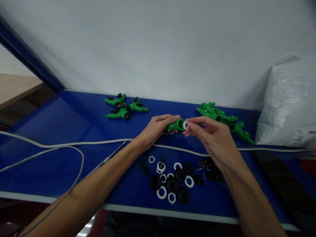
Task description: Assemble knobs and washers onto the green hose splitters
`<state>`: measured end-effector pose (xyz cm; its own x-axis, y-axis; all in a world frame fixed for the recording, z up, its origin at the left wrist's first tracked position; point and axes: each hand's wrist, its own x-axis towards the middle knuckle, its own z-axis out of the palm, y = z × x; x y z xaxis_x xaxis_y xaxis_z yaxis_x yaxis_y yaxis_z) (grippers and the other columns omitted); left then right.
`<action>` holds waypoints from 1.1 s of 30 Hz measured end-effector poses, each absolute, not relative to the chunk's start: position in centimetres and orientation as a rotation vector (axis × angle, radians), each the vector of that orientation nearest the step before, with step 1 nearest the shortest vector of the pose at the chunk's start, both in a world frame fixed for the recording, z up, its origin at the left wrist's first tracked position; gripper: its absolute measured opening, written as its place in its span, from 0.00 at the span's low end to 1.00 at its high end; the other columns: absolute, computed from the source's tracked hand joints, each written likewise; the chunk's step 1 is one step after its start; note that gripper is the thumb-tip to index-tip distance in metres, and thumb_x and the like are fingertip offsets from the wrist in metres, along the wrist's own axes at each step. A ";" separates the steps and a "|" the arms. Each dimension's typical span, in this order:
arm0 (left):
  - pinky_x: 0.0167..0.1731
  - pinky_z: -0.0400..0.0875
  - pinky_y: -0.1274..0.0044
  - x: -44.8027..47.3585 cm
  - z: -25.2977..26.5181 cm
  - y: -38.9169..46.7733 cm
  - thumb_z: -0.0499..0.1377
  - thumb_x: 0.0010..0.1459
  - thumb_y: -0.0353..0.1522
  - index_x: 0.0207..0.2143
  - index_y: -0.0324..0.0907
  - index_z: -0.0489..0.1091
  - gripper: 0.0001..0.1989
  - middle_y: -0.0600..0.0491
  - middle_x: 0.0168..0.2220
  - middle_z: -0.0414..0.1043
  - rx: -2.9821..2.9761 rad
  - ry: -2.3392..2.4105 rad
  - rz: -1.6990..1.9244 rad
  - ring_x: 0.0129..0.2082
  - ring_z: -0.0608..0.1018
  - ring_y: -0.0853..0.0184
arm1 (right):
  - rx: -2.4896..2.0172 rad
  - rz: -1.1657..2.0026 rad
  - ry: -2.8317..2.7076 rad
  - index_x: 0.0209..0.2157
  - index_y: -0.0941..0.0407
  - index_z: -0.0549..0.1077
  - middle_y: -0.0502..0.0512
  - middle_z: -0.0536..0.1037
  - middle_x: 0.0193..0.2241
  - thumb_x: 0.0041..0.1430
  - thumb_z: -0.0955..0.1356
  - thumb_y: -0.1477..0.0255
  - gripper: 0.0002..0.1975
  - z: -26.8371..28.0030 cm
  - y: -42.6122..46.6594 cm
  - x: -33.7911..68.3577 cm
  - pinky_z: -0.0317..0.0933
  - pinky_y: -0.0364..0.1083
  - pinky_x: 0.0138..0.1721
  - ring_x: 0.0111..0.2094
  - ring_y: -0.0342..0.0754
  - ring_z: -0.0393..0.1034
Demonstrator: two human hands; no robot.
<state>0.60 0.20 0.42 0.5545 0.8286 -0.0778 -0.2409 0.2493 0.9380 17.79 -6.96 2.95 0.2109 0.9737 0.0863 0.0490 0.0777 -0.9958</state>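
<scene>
My left hand (158,127) is closed around a green plastic hose splitter (174,125), its wide open end facing right. Between the thumb and fingers of my right hand (208,130) is a small white ring washer (185,125), right at that opening. Whether the washer touches the rim I cannot tell. On the blue table below lie several white toothed rings (189,181), black round collars (183,195) and small black rings (147,170). By my right forearm is a pile of small black parts (211,168) with screws.
Green splitters with black valve levers (118,113) stand at the back left. More bare green splitter bodies (240,131) are heaped at the back right, beside a plastic bag (286,105). A white cable (93,143) crosses the table; a screwdriver (106,160) lies near my left forearm.
</scene>
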 end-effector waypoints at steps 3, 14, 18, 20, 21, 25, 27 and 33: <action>0.42 0.67 0.75 0.5 0.3 0.2 0.68 0.56 0.45 0.35 0.40 0.81 0.16 0.52 0.36 0.78 1.143 0.668 0.790 0.36 0.75 0.69 | -1.283 0.968 -1.128 0.33 0.55 0.82 0.52 0.82 0.28 0.53 0.78 0.66 0.09 2.8 -7.0 17.6 0.75 0.49 0.37 0.29 0.47 0.77; 0.41 0.64 0.75 0.5 0.5 0.1 0.68 0.57 0.44 0.36 0.40 0.81 0.16 0.53 0.35 0.77 1.202 0.674 0.780 0.35 0.74 0.69 | -1.296 1.030 -1.097 0.40 0.56 0.77 0.51 0.81 0.34 0.52 0.79 0.62 0.17 2.1 -7.0 17.1 0.72 0.45 0.33 0.28 0.43 0.76; 0.41 0.65 0.75 0.5 0.3 0.2 0.69 0.56 0.44 0.38 0.41 0.80 0.16 0.53 0.37 0.78 1.171 0.668 0.811 0.37 0.75 0.68 | -1.302 1.188 -1.008 0.45 0.55 0.75 0.53 0.81 0.36 0.54 0.78 0.60 0.21 2.6 -7.2 16.9 0.75 0.50 0.39 0.31 0.46 0.79; 0.42 0.65 0.75 0.6 0.2 0.2 0.70 0.55 0.44 0.38 0.41 0.80 0.16 0.53 0.37 0.78 1.148 0.636 0.819 0.37 0.75 0.69 | -1.284 1.258 -0.983 0.46 0.54 0.76 0.53 0.82 0.38 0.56 0.77 0.60 0.20 2.9 -7.3 16.9 0.76 0.52 0.42 0.32 0.47 0.80; 0.43 0.66 0.75 0.6 0.1 0.3 0.70 0.55 0.44 0.38 0.42 0.80 0.15 0.53 0.38 0.78 1.132 0.617 0.822 0.37 0.75 0.69 | -1.270 1.292 -0.970 0.47 0.53 0.76 0.53 0.82 0.39 0.57 0.77 0.60 0.20 3.0 -7.4 16.8 0.76 0.52 0.43 0.32 0.48 0.80; 0.44 0.68 0.75 0.7 0.0 0.3 0.70 0.55 0.43 0.37 0.42 0.81 0.14 0.52 0.38 0.79 1.091 0.572 0.843 0.37 0.76 0.69 | -1.165 1.447 -0.923 0.48 0.51 0.78 0.54 0.82 0.44 0.59 0.75 0.62 0.17 3.0 -7.4 16.9 0.76 0.55 0.48 0.36 0.51 0.82; 0.45 0.68 0.75 0.7 -0.1 0.4 0.69 0.56 0.43 0.38 0.42 0.81 0.15 0.52 0.40 0.79 1.118 0.581 0.864 0.39 0.76 0.69 | -1.115 1.465 -0.901 0.47 0.52 0.79 0.55 0.83 0.45 0.59 0.75 0.63 0.15 3.0 -7.3 16.9 0.75 0.56 0.51 0.39 0.51 0.82; 0.47 0.68 0.75 0.5 0.3 0.5 0.63 0.61 0.48 0.40 0.41 0.80 0.20 0.52 0.41 0.80 1.415 0.753 0.911 0.43 0.77 0.66 | -1.159 1.280 -0.874 0.45 0.54 0.80 0.55 0.83 0.46 0.54 0.78 0.66 0.17 2.8 -7.1 16.5 0.74 0.55 0.55 0.45 0.52 0.81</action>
